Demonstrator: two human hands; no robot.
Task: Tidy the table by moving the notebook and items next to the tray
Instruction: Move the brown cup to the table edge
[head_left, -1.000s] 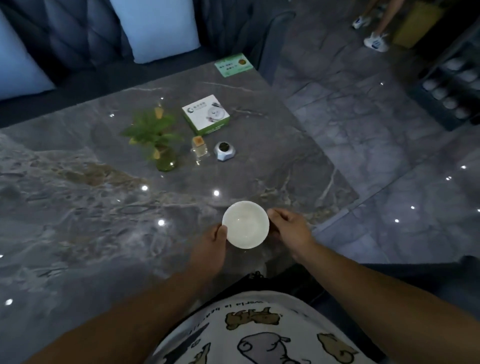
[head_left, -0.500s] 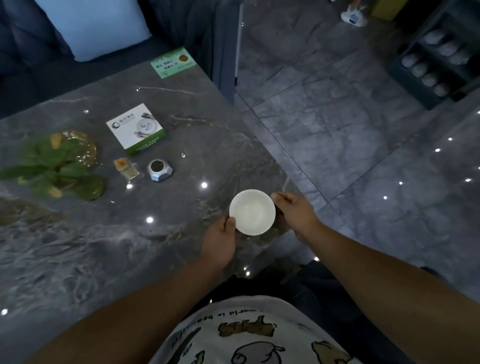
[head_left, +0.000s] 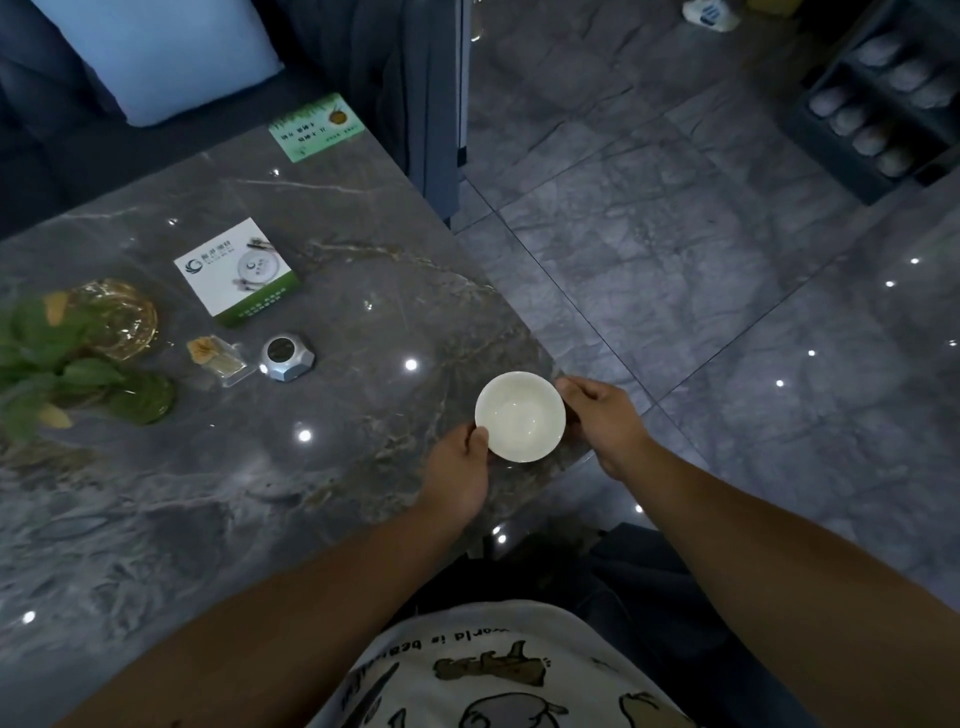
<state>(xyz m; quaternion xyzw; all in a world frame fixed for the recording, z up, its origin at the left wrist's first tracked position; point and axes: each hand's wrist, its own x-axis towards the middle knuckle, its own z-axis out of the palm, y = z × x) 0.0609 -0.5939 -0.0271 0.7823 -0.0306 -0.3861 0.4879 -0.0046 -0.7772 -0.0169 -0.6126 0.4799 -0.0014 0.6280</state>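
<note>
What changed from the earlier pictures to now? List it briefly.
Mostly the view: the head turned right, so the plant, box and silver gadget slid left in frame and more floor shows. Both hands stayed on the bowl, left hand at its near-left rim, right hand at its right side, by the table corner. Nothing was picked up or let go; the tabletop items kept their arrangement.

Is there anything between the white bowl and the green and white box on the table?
Nothing visible is. Both hands, left hand and right hand, hold the white bowl near the table's edge. The stretch of table up to the green and white box is bare. The silver gadget sits just off to the side.
</note>
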